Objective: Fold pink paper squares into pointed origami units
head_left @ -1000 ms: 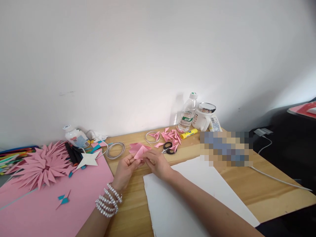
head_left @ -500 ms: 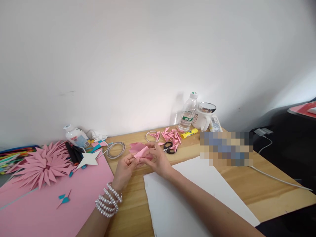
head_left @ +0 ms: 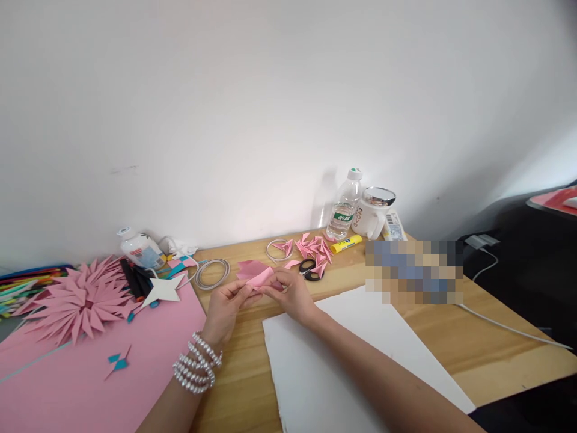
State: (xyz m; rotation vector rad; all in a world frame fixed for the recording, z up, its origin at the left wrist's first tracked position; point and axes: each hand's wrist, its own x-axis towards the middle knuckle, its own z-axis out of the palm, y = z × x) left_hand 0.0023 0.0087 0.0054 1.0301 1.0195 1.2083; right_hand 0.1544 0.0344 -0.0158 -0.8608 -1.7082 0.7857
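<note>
Both hands pinch one small folded pink paper piece (head_left: 260, 278) just above the wooden desk (head_left: 473, 343). My left hand (head_left: 225, 310), with a pearl bracelet at the wrist, grips its left end. My right hand (head_left: 291, 294) presses its right end with the fingertips. Behind the piece lie a few flat pink paper squares (head_left: 247, 267). A pile of finished folded pink pieces (head_left: 313, 246) and black-handled scissors (head_left: 309, 269) sit just beyond my right hand.
A large pink sheet (head_left: 90, 373) carries a pink paper starburst flower (head_left: 76, 300) and a white star (head_left: 164, 290) at left. A white sheet (head_left: 342, 361) lies under my right forearm. Wire rings (head_left: 211, 273), glue stick (head_left: 345, 243), water bottle (head_left: 343, 204), white mug (head_left: 372, 213) line the wall.
The pink piece has gone from an upright triangle to a narrower, flatter fold. Both hands shifted slightly away from me while working it.
</note>
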